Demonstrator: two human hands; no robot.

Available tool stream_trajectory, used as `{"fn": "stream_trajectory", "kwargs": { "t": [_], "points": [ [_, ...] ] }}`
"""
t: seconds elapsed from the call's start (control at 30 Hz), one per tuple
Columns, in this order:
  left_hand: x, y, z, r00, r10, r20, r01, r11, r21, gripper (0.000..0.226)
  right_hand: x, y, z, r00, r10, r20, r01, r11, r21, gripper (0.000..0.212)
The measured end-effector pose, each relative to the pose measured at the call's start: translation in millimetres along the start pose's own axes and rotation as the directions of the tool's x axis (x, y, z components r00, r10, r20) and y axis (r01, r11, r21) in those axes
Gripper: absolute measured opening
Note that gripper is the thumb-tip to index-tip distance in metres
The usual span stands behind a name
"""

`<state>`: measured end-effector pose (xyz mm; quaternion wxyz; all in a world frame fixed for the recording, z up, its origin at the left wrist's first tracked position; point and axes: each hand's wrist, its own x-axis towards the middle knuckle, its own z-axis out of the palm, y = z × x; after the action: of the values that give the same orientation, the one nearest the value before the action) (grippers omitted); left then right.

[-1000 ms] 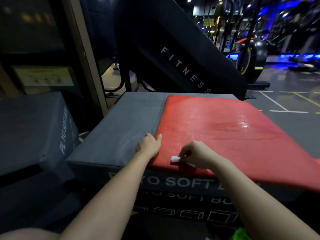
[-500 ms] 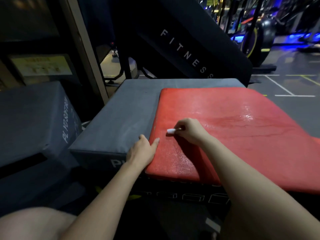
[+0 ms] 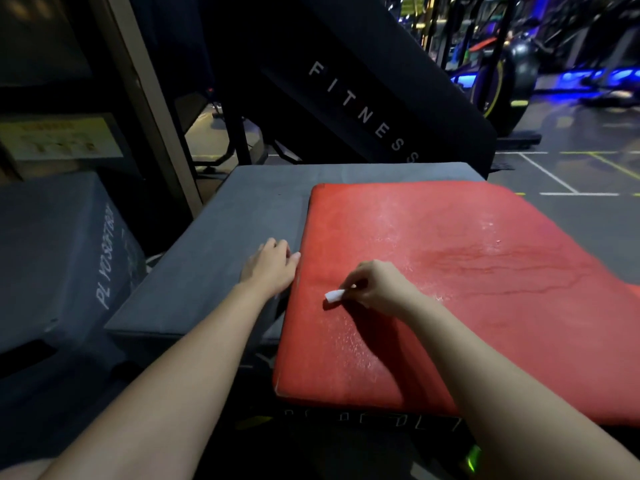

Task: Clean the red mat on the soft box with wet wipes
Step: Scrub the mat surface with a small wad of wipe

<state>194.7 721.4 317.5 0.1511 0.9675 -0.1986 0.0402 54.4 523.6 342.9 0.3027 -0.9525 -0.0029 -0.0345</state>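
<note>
We were in the middle of the wiping itself. The red mat [image 3: 450,289] lay on top of the grey soft box [image 3: 242,230], covering its right part and overhanging the near edge, with a strip of bare box showing to its left. Our right hand [image 3: 381,289] pinched a small folded wet wipe [image 3: 334,295] between thumb and fingertips, low over the left half of the mat. In the dim light we could not be sure whether the wipe was pressed down or only brushing the surface. Our left hand [image 3: 270,268] rested flat and relaxed on the box just beside the mat's left edge, with the thumb against that edge, and we judged it was steadying the mat.

Shiny patches toward the middle and far side looked like wiped, damp ground, while the near left corner looked duller. By that reading, a good part of the job was done but not the near strip. The next stroke would call for firm downward pressure on so small a wad, and the left hand would have to brace so the mat did not slide on the box.
</note>
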Motion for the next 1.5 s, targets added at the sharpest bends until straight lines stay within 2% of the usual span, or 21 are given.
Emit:
{"fn": "stream_trajectory", "kwargs": {
  "t": [0.07, 0.17, 0.27, 0.33, 0.43, 0.53, 0.7, 0.83, 0.97, 1.03, 1.13, 1.27, 1.4, 1.5],
  "points": [
    [21, -2, 4, 0.999, 0.031, -0.02, -0.03, 0.999, 0.022, 0.044, 12, 8, 10, 0.99, -0.026, -0.137, 0.016, 0.997, -0.07, 0.011],
    [47, -6, 16, 0.997, 0.068, 0.03, -0.068, 0.998, 0.002, 0.056, 26, 16, 20, 0.966, 0.059, -0.251, -0.094, 0.987, -0.128, 0.011],
    [63, -16, 38, 0.988, 0.114, 0.105, -0.113, 0.993, -0.018, 0.06, 20, 23, 22, 0.969, 0.04, -0.244, -0.065, 0.993, -0.097, 0.013],
    [68, -21, 48, 0.987, 0.123, 0.102, -0.122, 0.992, -0.017, 0.059, 17, 22, 15, 0.981, -0.005, -0.192, -0.019, 0.992, -0.124, 0.014],
    [68, -23, 54, 0.98, 0.154, 0.128, -0.153, 0.988, -0.012, 0.057, 46, 22, 9, 0.988, -0.043, -0.151, 0.009, 0.975, -0.223, 0.012],
    [69, -23, 53, 0.978, 0.149, 0.143, -0.151, 0.989, 0.002, 0.056, 94, 25, 12, 0.979, -0.039, -0.199, -0.001, 0.981, -0.196, 0.009],
    [68, -24, 52, 0.98, 0.158, 0.123, -0.156, 0.987, -0.031, 0.058, 134, 28, 10, 0.936, 0.117, -0.332, -0.134, 0.991, -0.029, 0.017],
    [67, -24, 54, 0.98, 0.17, 0.104, -0.167, 0.985, -0.036, 0.059, 115, 32, 12, 0.959, 0.015, -0.282, -0.045, 0.994, -0.101, 0.009],
    [67, -25, 57, 0.981, 0.175, 0.082, -0.171, 0.984, -0.05, 0.06, 114, 41, 5, 0.98, -0.008, -0.2, -0.015, 0.994, -0.109, 0.009],
    [66, -25, 57, 0.982, 0.171, 0.08, -0.168, 0.985, -0.041, 0.061, 132, 44, 4, 0.974, -0.004, -0.224, -0.018, 0.995, -0.096, 0.016],
    [66, -24, 55, 0.982, 0.169, 0.09, -0.166, 0.985, -0.037, 0.062, 166, 53, 0, 0.958, -0.014, -0.286, -0.029, 0.989, -0.146, 0.013],
    [68, -26, 57, 0.981, 0.177, 0.074, -0.174, 0.984, -0.05, 0.062, 189, 61, -9, 0.946, 0.042, -0.321, -0.085, 0.989, -0.12, 0.017],
    [68, -27, 60, 0.981, 0.185, 0.06, -0.183, 0.983, -0.028, 0.07, 172, 64, -3, 0.964, -0.047, -0.262, 0.007, 0.988, -0.152, 0.011],
    [68, -26, 61, 0.979, 0.195, 0.055, -0.194, 0.981, -0.022, 0.07, 190, 69, -3, 0.962, -0.073, -0.262, 0.034, 0.988, -0.151, 0.017]
  ]
}}
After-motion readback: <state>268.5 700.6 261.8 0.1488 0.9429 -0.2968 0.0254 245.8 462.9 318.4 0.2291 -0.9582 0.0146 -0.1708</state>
